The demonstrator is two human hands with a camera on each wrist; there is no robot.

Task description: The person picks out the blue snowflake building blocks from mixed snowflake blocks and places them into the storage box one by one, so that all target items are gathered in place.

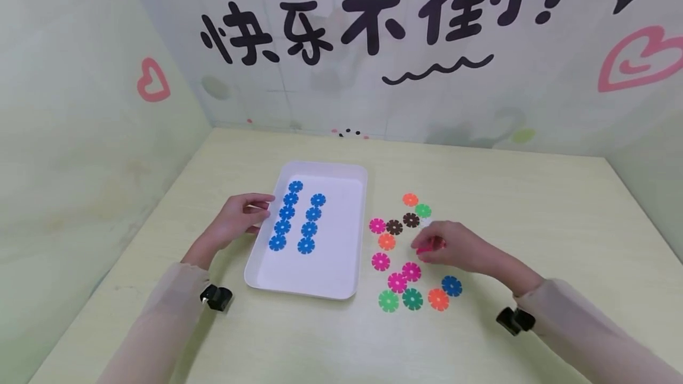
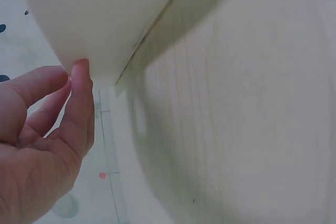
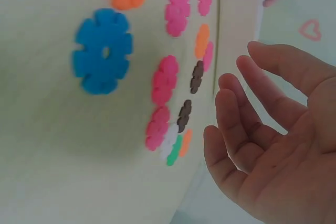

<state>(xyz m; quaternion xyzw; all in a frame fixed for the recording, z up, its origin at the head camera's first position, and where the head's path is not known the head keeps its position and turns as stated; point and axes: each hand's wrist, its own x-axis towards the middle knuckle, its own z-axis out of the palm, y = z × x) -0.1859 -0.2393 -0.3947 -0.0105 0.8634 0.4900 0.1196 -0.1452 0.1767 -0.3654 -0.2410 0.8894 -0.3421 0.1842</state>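
A white tray [image 1: 331, 271] lies on the table with two columns of blue snowflake discs [image 1: 286, 212] in it. At its far left side, my left hand [image 1: 238, 218] pinches the rim; in the left wrist view the thumb and a fingertip [image 2: 80, 67] meet at the tray's edge. My right hand [image 1: 453, 246] hovers over loose discs to the right of the tray. Its fingers are loosely bent, with nothing between them in the right wrist view. Pink discs [image 3: 165, 80] show beyond a blue disc [image 3: 103, 51]; another pink disc [image 1: 425, 250] is partly hidden under the right hand.
Loose discs scattered right of the tray include orange [image 1: 438, 299], light green [image 1: 388, 301], dark green [image 1: 412, 298] and brown [image 1: 411, 220] ones. A lone blue disc [image 1: 452, 285] lies at the near right. Walls [image 1: 373, 99] with painted writing and hearts enclose the table's back and sides.
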